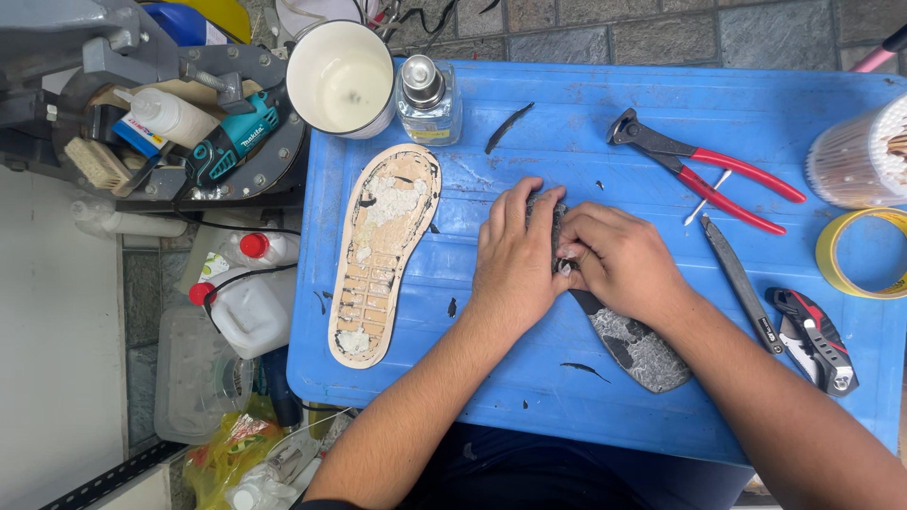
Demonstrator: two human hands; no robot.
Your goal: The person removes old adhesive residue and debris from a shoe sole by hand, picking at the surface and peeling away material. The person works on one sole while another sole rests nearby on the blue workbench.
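Both the left hand and right hand press a dark sole on the blue table.
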